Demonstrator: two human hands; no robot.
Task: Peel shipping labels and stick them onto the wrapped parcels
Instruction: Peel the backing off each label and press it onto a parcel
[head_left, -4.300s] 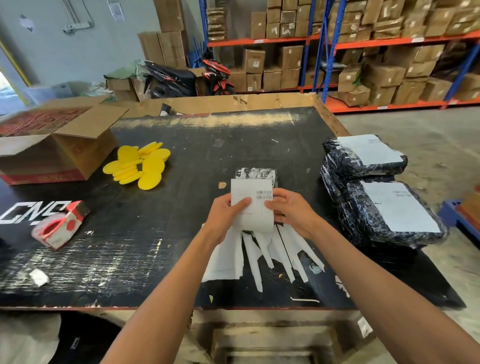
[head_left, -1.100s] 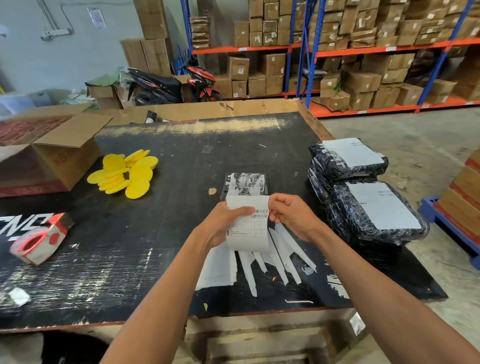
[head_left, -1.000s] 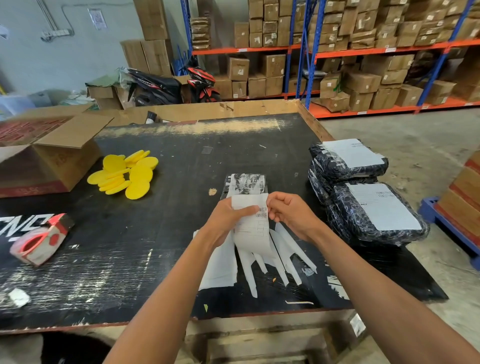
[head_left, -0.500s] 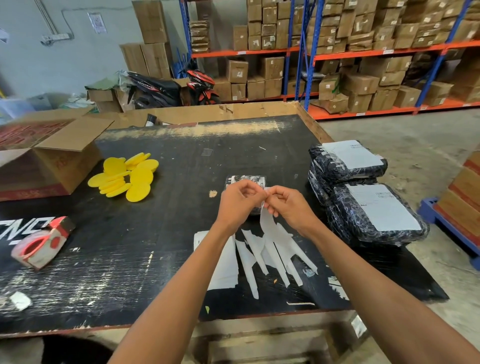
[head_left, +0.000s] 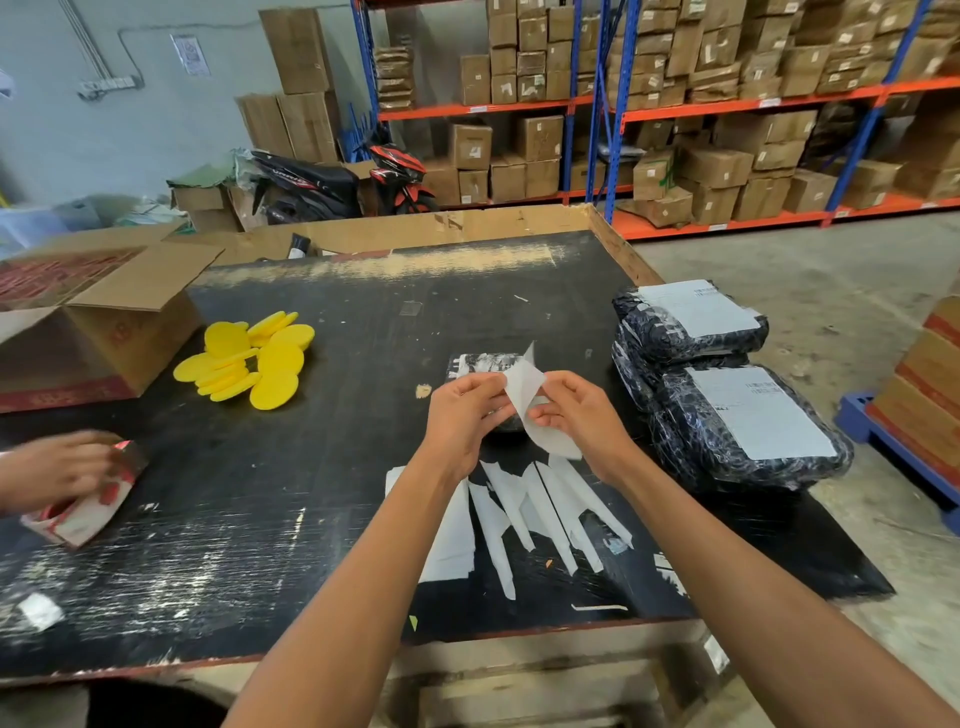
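between both hands' fingers (head_left: 496, 382) sits the pinched label (head_left: 524, 382) (above the parcel (head_left: 475, 364)).

Your left hand (head_left: 464, 415) and right hand (head_left: 581, 415) both pinch a white shipping label (head_left: 524, 387), held above the black table (head_left: 363, 467) over a small wrapped parcel (head_left: 475, 364). One corner of the label points up. White backing strips (head_left: 524, 514) lie beneath your wrists. Two labelled parcels (head_left: 727, 410) sit stacked at your right. Yellow discs (head_left: 249, 358) lie beside an open carton (head_left: 93, 312). Another person's hand (head_left: 52, 475) rests on a tape dispenser (head_left: 83, 514) at far left.
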